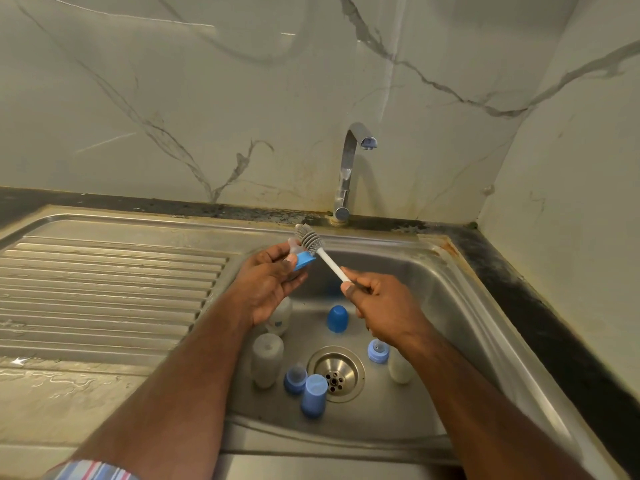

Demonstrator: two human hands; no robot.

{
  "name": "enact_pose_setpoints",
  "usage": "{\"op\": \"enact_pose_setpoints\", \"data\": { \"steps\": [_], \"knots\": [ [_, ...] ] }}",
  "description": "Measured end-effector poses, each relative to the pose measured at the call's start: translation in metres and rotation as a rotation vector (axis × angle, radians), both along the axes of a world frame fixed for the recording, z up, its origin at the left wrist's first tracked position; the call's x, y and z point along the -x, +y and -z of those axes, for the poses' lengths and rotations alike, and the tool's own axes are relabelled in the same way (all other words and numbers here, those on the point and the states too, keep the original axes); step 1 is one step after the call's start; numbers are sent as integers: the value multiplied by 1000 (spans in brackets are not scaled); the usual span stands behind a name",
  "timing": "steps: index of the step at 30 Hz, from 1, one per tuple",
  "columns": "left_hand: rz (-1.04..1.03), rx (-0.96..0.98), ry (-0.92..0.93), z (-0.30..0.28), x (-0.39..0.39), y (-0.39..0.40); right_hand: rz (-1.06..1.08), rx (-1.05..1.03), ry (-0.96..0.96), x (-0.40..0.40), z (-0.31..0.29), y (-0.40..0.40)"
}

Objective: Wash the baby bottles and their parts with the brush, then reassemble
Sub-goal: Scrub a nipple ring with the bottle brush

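Over the sink basin (pixel 460 306) my left hand (pixel 268 282) holds a blue bottle collar with its clear teat (pixel 300 256). My right hand (pixel 381 306) grips the white handle of the bottle brush (pixel 320 251), whose grey bristle head lies against the collar. Down in the basin a cloudy bottle (pixel 266 360) stands at the left and another bottle (pixel 280 315) is partly hidden under my left wrist. A third bottle (pixel 400 368) lies at the right. Blue caps (pixel 337 318) (pixel 314 394) and two blue collars with teats (pixel 295 377) (pixel 378 351) sit around the drain (pixel 336 374).
A chrome tap (pixel 349 168) rises behind the basin; no water runs from it. The ribbed steel draining board (pixel 104 292) stretches to the left. A marble-patterned wall stands behind, and a dark counter edge (pixel 540 306) runs along the right.
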State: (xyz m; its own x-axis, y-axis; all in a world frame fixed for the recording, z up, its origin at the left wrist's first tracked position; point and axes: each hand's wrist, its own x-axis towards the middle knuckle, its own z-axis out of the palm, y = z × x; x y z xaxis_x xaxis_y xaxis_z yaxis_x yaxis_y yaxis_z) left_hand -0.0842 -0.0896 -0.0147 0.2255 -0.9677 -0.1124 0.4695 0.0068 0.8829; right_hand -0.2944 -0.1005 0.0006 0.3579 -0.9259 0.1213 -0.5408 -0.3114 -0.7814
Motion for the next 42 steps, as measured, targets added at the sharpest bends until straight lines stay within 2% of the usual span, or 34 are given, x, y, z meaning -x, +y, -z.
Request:
{"op": "enact_pose_setpoints", "data": {
  "steps": [5, 10, 17, 22, 28, 33, 38, 42],
  "knots": [
    [27, 14, 88, -4, 0, 3, 23, 29, 113, -3, -1, -5],
    [15, 11, 88, -4, -3, 1, 18, -8, -36, -4, 1, 1],
    [16, 19, 94, -9, -1, 7, 15, 8, 65, -2, 2, -5],
    [8, 20, 87, -5, -1, 5, 40, -25, -74, -1, 2, -4],
    [66, 16, 55, -6, 2, 6, 28, -8, 34, -5, 6, -8],
    [31, 21, 79, -5, -1, 4, 22, -44, -88, -4, 6, -3],
    [35, 35, 141, -10, -2, 6, 28, -6, 35, -4, 6, -7],
    [-5, 28, 158, -8, 0, 5, 52, -23, -67, -3, 7, -7]
  ]
}}
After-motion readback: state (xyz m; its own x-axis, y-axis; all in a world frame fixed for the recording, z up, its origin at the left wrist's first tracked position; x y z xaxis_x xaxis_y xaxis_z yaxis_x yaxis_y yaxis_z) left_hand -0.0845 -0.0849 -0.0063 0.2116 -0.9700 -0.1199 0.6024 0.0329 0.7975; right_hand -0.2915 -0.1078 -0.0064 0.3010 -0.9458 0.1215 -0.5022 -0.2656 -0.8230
